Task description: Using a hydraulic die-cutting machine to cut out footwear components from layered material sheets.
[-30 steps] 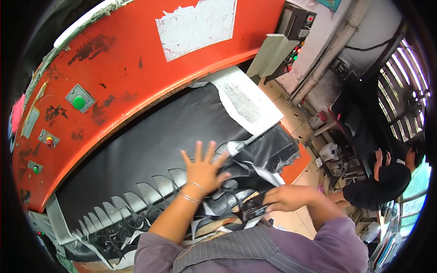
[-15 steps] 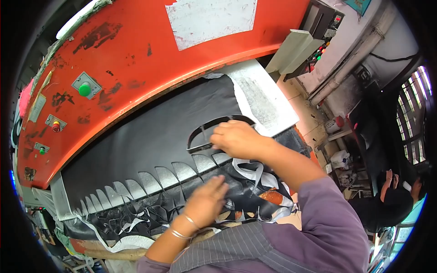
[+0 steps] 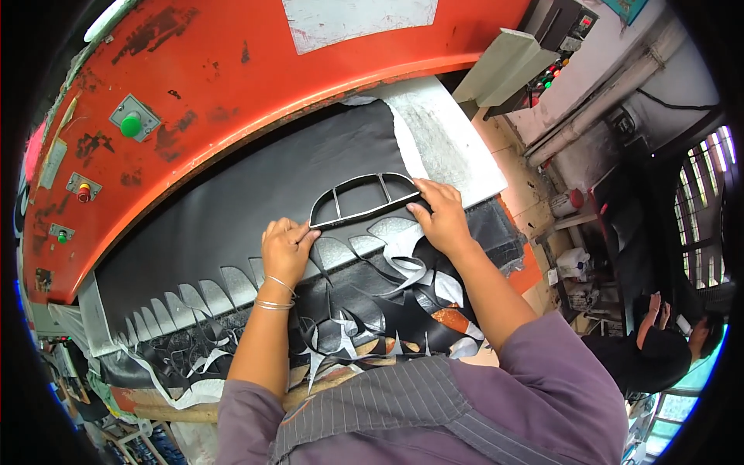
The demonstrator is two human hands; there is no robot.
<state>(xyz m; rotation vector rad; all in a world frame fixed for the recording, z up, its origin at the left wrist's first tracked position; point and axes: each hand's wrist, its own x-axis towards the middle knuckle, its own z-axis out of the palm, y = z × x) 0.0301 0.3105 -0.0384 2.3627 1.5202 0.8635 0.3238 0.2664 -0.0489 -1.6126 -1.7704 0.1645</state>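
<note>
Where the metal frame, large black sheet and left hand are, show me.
Metal frame [image 3: 364, 215], head view: on its lower bar.
Large black sheet [image 3: 232, 205], head view: on its bare middle.
Left hand [image 3: 284, 249], head view: on its back.

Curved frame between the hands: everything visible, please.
The frame is a thin, dark half-moon outline, apparently metal, with paler edges and two crossbars making three openings. Its arched side faces the orange machine. The left hand grips its left end, the right hand the other. It's over the black sheet; contact is unclear.
</note>
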